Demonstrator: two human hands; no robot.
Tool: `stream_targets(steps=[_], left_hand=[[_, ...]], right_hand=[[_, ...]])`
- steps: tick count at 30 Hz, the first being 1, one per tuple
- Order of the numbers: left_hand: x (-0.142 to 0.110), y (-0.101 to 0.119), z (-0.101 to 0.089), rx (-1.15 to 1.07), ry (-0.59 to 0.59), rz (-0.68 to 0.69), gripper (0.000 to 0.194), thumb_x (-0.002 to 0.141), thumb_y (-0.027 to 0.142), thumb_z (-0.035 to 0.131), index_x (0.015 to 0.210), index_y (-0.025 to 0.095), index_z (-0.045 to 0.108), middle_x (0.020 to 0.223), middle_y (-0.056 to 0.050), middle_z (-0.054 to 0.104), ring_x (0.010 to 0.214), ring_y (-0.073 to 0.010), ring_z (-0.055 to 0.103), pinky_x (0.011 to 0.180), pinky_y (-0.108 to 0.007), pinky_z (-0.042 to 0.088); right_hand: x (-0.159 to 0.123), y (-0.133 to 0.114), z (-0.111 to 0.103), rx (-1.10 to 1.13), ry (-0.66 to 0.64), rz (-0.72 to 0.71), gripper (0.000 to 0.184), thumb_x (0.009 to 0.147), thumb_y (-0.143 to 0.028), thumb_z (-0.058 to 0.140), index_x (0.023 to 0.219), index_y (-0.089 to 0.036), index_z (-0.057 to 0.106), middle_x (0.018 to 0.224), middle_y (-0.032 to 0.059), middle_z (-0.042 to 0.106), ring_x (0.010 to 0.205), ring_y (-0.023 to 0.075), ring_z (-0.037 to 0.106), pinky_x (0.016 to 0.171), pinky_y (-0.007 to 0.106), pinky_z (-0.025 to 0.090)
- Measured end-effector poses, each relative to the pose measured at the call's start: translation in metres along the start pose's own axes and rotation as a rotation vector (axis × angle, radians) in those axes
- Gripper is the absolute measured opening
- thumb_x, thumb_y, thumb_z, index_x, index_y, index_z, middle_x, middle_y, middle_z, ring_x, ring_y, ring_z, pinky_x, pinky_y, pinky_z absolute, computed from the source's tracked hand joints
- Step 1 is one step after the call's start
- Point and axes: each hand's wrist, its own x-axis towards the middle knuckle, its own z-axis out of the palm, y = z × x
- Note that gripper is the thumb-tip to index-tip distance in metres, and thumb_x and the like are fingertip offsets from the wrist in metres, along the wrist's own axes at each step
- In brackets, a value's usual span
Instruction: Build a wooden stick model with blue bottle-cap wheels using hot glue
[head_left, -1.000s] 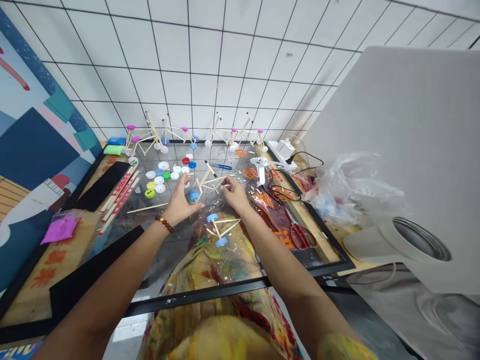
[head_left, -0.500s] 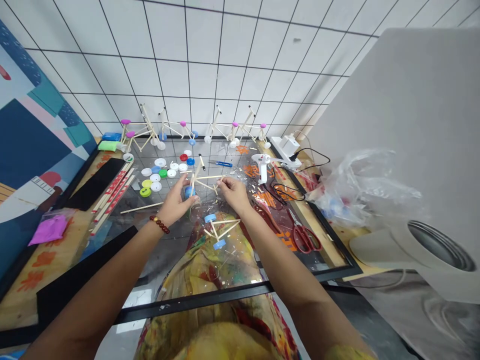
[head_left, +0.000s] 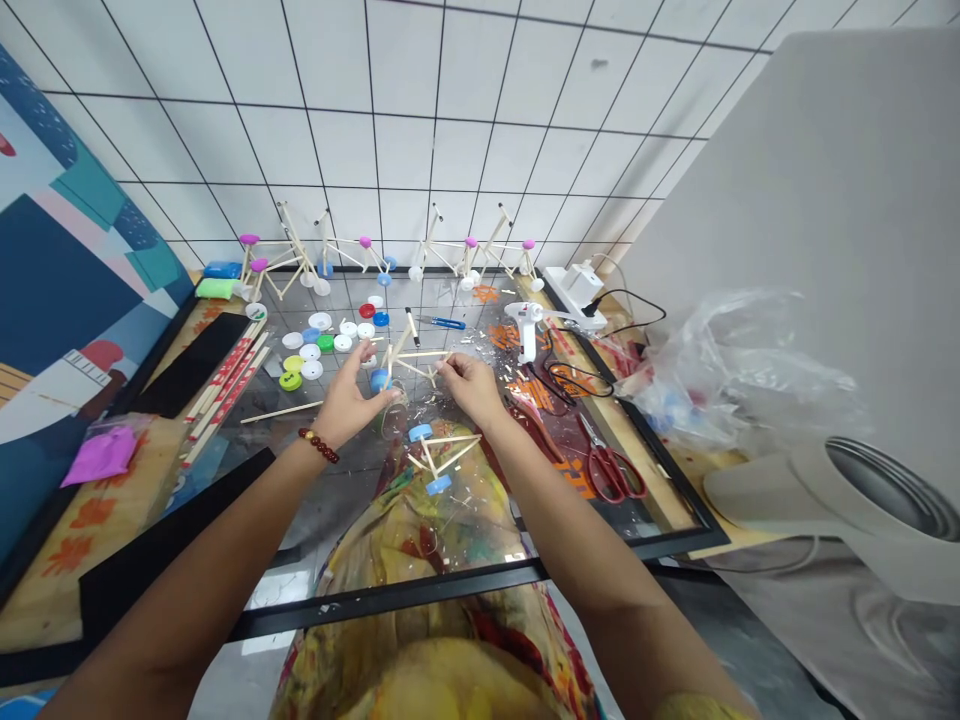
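Note:
A small bike-like frame of wooden sticks with a blue bottle-cap wheel stands on the glass tabletop between my hands. My right hand pinches the right end of the frame. To the left, my left hand has its thumb and fingers spread around the wheel side, apart from the frame. A black-tipped stick rises from the frame. Nearer to me lies a second stick frame with two blue bottle-cap wheels.
Loose bottle caps lie beyond my left hand. Finished stick models line the wall. At right are a white glue gun, red-handled scissors and a plastic bag. Packed sticks lie left.
My left hand has opened away from the blue wheel, its fingers spreading. The black-tipped stick has shifted slightly to the right. My right hand keeps its pinch on the frame.

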Motion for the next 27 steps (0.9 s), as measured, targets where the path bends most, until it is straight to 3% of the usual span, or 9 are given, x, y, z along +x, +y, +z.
stream_targets(steps=[3, 7, 13, 18, 22, 27], left_hand=[[0.001, 0.008, 0.000, 0.027, 0.056, 0.076, 0.100, 0.068, 0.039, 0.083, 0.152, 0.022, 0.030, 0.151, -0.017, 0.044, 0.140, -0.0315, 0.042, 0.117, -0.048, 0.033], [0.017, 0.026, -0.002, 0.059, 0.057, 0.147, 0.102, 0.067, 0.046, 0.084, 0.151, 0.023, 0.031, 0.149, -0.017, 0.047, 0.140, -0.0315, 0.043, 0.117, -0.048, 0.033], [0.054, 0.049, -0.004, 0.047, -0.175, 0.138, 0.092, 0.064, 0.047, 0.084, 0.143, 0.020, 0.045, 0.128, -0.014, 0.065, 0.130, -0.0308, 0.053, 0.113, -0.046, 0.037], [0.068, 0.050, -0.003, 0.021, -0.389, 0.025, 0.056, 0.064, 0.045, 0.082, 0.110, 0.017, 0.070, 0.119, -0.013, 0.070, 0.116, -0.0309, 0.062, 0.095, -0.040, 0.051], [0.067, 0.044, 0.001, 0.003, -0.335, -0.025, 0.038, 0.067, 0.044, 0.079, 0.091, 0.016, 0.074, 0.111, -0.012, 0.074, 0.100, -0.0284, 0.068, 0.086, -0.038, 0.055], [0.064, 0.040, 0.005, -0.031, -0.307, -0.052, 0.036, 0.069, 0.045, 0.076, 0.089, 0.016, 0.077, 0.093, -0.009, 0.077, 0.089, -0.0265, 0.069, 0.080, -0.037, 0.054]], right_hand=[[0.000, 0.001, 0.001, 0.024, 0.012, -0.008, 0.024, 0.081, -0.038, 0.058, 0.065, -0.020, 0.059, 0.055, -0.0045, 0.051, 0.057, 0.0129, 0.045, 0.061, 0.025, 0.036], [-0.001, 0.002, 0.003, 0.124, -0.020, 0.005, 0.016, 0.077, -0.034, 0.062, 0.070, -0.020, 0.064, 0.061, -0.0033, 0.058, 0.059, 0.0130, 0.049, 0.060, 0.025, 0.039], [-0.002, 0.001, 0.002, 0.111, -0.004, -0.015, 0.015, 0.079, -0.031, 0.060, 0.071, -0.020, 0.066, 0.059, -0.0030, 0.058, 0.058, 0.0131, 0.049, 0.059, 0.024, 0.037], [-0.003, -0.003, -0.001, 0.089, 0.004, -0.033, 0.016, 0.081, -0.030, 0.059, 0.071, -0.020, 0.065, 0.060, -0.0034, 0.057, 0.059, 0.0131, 0.050, 0.059, 0.024, 0.038], [-0.004, -0.001, -0.002, 0.084, -0.015, -0.035, 0.014, 0.082, -0.029, 0.058, 0.075, -0.019, 0.066, 0.060, -0.0038, 0.056, 0.059, 0.0128, 0.049, 0.061, 0.024, 0.038], [-0.004, 0.003, -0.003, 0.067, -0.042, -0.042, 0.017, 0.084, -0.031, 0.056, 0.081, -0.019, 0.067, 0.065, -0.0020, 0.060, 0.062, 0.0141, 0.051, 0.063, 0.025, 0.039]])
